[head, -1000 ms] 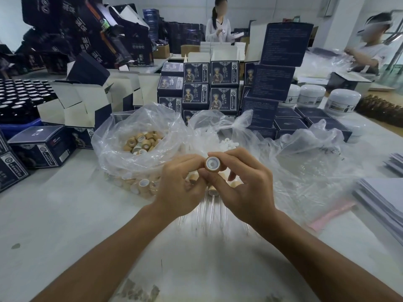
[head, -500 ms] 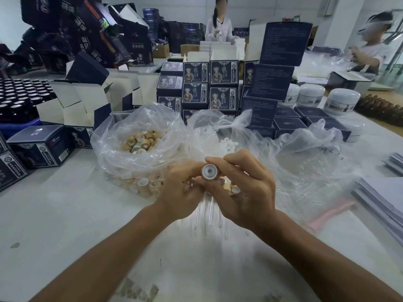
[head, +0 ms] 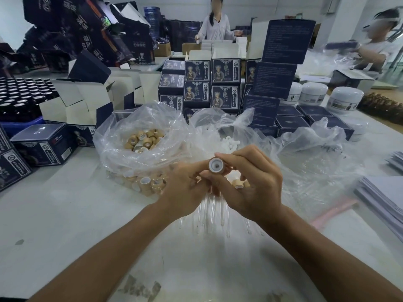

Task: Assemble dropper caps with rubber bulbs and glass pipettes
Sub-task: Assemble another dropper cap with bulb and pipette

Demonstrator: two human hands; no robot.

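A tan dropper cap [head: 216,165] with a white inner liner faces the camera, its open underside toward me. My right hand [head: 250,186] pinches it between thumb and forefinger. My left hand [head: 185,190] has its fingers curled against the cap's left side. Several clear glass pipettes [head: 214,216] lie on the white table under both hands. More tan caps [head: 144,141] fill a clear plastic bag behind my left hand. White rubber bulbs [head: 226,141] sit in a second clear bag behind the held cap.
Dark blue product boxes [head: 209,83] are stacked behind the bags. Open white cartons [head: 82,103] and a tray of dark bottles [head: 19,94] stand at left. White jars [head: 342,99] and a paper stack [head: 383,192] are at right. Two people work at the back.
Both hands with the cap have dropped slightly and the cap now faces the camera more squarely. The person at the back right has moved their arms.
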